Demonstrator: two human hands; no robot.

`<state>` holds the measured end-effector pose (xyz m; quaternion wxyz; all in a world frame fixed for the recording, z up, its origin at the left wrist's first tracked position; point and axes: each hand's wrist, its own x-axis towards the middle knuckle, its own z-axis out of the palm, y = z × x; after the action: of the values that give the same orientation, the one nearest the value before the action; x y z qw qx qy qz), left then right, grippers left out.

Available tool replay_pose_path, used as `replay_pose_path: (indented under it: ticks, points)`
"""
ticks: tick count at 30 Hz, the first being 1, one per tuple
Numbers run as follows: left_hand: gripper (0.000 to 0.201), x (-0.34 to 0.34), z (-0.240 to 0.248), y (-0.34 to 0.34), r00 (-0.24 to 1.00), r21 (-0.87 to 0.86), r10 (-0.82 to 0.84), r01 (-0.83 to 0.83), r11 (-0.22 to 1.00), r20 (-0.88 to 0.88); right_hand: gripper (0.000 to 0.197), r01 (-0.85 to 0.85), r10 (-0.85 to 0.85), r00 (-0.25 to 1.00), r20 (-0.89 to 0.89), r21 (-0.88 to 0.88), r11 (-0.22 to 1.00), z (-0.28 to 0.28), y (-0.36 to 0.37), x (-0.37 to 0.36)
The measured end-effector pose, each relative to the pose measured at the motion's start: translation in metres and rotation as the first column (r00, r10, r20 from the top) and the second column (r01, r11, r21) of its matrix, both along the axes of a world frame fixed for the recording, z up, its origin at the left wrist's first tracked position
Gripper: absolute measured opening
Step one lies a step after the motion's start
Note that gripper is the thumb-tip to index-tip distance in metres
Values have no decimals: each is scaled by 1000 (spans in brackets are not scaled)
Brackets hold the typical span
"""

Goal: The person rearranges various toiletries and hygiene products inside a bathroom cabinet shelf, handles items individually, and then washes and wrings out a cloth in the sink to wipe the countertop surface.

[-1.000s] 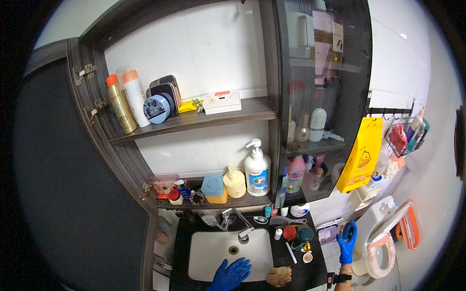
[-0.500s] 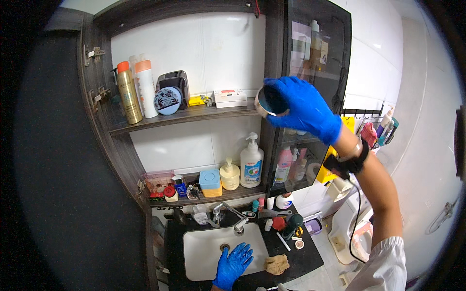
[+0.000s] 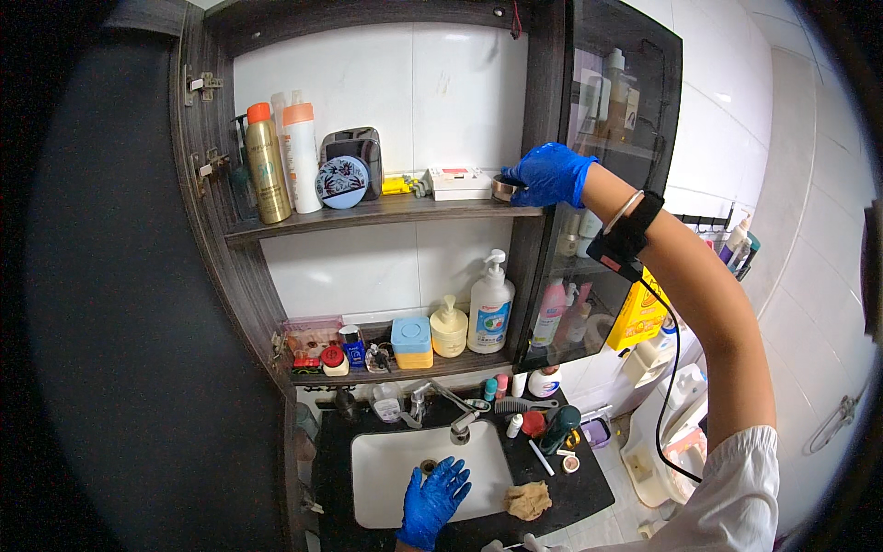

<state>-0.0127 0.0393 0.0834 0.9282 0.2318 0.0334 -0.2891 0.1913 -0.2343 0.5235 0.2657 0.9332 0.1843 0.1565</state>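
My right hand (image 3: 550, 175), in a blue glove, is at the right end of the upper shelf (image 3: 386, 215). Its fingers are closed on a small round metallic-sided tub (image 3: 502, 189), which sits beside a white box (image 3: 462, 185); the hand covers much of the tub. Low over the white sink (image 3: 377, 488), my blue-gloved left hand (image 3: 434, 502) holds nothing, its fingers stretched out and somewhat apart.
Spray cans (image 3: 267, 166), a blue round case (image 3: 342, 182) and a yellow item stand left on the upper shelf. Below are a pump bottle (image 3: 491, 308) and a blue-and-yellow box (image 3: 412, 343). A tan cloth (image 3: 528, 500) lies beside the sink; a glass cabinet door (image 3: 625, 120) is at right.
My right hand has lowered the tub from a tilted position in front of the cabinet to the upper shelf beside the white box. The left hand stays over the sink.
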Motion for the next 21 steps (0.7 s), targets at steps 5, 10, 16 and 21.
replay_pose_path:
  ticks: [5,10,16,21]
  points:
    - [70,-10,3,0,1000,21,-21,21,1000,7,37,34,-26,996,80,-100,994,-9,-13,28]
    - [70,-10,-6,1,998,32,-34,35,999,-45,20,39,-49,986,157,69,997,-16,-11,30]
    - [64,-18,-5,14,984,-318,11,-69,946,-180,30,-442,357,823,442,103,891,-20,6,-22]
    - [62,-3,-1,-2,985,-117,-49,30,993,-164,32,-582,328,753,570,345,737,-103,-38,-134]
